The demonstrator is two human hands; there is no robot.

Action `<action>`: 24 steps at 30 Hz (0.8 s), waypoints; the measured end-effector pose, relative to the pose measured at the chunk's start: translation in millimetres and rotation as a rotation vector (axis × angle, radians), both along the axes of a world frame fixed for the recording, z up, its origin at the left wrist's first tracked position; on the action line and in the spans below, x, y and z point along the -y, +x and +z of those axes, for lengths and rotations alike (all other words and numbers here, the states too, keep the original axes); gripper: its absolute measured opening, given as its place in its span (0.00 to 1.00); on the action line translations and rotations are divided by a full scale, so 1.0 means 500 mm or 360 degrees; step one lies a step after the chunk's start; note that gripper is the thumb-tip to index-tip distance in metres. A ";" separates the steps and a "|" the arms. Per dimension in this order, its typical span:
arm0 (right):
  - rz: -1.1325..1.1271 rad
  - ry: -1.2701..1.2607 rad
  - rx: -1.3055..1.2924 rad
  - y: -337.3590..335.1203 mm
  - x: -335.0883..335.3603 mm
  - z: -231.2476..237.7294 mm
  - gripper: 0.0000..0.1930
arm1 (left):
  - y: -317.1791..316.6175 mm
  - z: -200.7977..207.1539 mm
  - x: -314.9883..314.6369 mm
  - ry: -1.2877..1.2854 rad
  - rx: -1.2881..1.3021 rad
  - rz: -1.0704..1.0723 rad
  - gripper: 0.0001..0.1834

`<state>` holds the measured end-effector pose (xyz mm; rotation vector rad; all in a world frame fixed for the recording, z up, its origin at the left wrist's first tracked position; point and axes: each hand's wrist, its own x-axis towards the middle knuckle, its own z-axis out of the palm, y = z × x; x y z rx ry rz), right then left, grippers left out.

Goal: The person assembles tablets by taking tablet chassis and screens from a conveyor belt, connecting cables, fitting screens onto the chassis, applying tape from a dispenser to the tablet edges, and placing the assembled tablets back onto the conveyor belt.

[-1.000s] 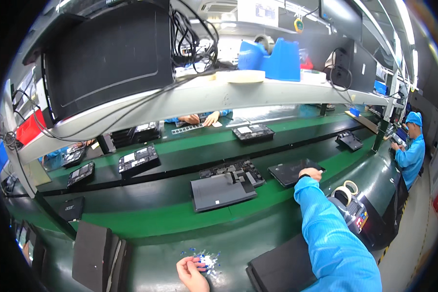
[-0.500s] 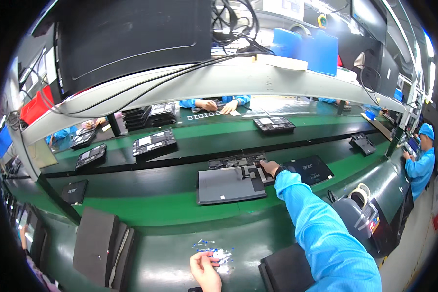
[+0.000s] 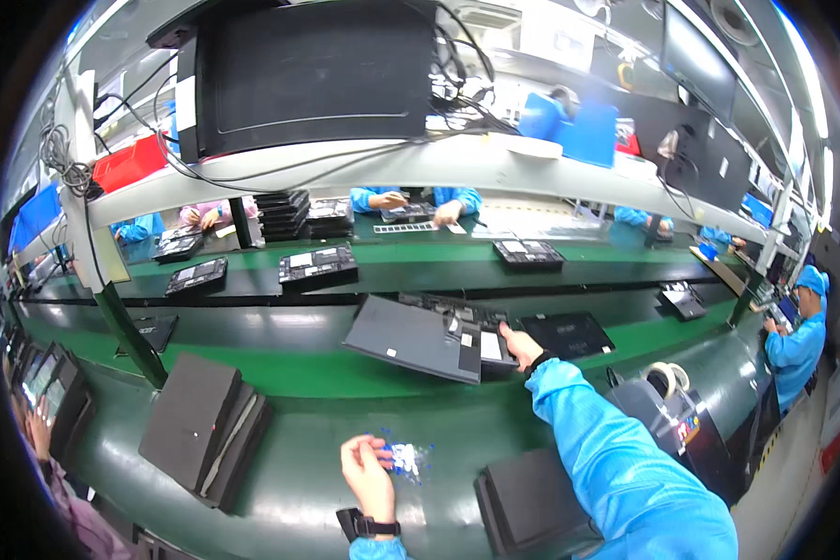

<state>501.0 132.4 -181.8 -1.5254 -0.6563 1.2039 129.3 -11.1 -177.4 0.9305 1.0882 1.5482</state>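
Note:
My right hand grips the right edge of an opened tablet, a flat grey panel with a dark strip of circuitry along its far side. The tablet is tilted, its left part raised off the green conveyor. Nearer to me, my left hand is loosely curled with the fingertips apart, and I see nothing held in it. Beside those fingers lie small clear and blue film scraps on the bench. A black tablet cover lies on the belt just beyond my right hand.
Dark foam blocks stand at the left, and another dark foam block sits under my right forearm. A tape dispenser is at the right. More opened tablets rest on the far belt. A shelf crosses above; co-workers sit beyond.
My right hand has lifted and tilted the tablet, which lay flatter on the belt before. My left hand still hovers by the film scraps. The whole view has shifted slightly.

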 end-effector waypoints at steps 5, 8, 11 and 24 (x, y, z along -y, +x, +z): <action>0.0238 0.0134 0.0101 -0.026 0.250 0.200 0.25 | -0.030 0.063 0.012 0.0008 0.0469 -0.0270 0.22; 0.0128 0.0007 0.0032 0.027 0.390 0.197 0.25 | -0.036 0.112 0.075 -0.0428 0.0925 -0.0726 0.35; 0.0028 -0.0156 0.0320 0.000 0.572 0.214 0.24 | -0.056 0.123 0.167 -0.0598 0.1051 -0.1274 0.43; -0.0564 -0.0049 0.1510 -0.093 0.847 0.191 0.15 | 0.016 0.058 0.386 -0.0668 0.0263 -0.1157 0.17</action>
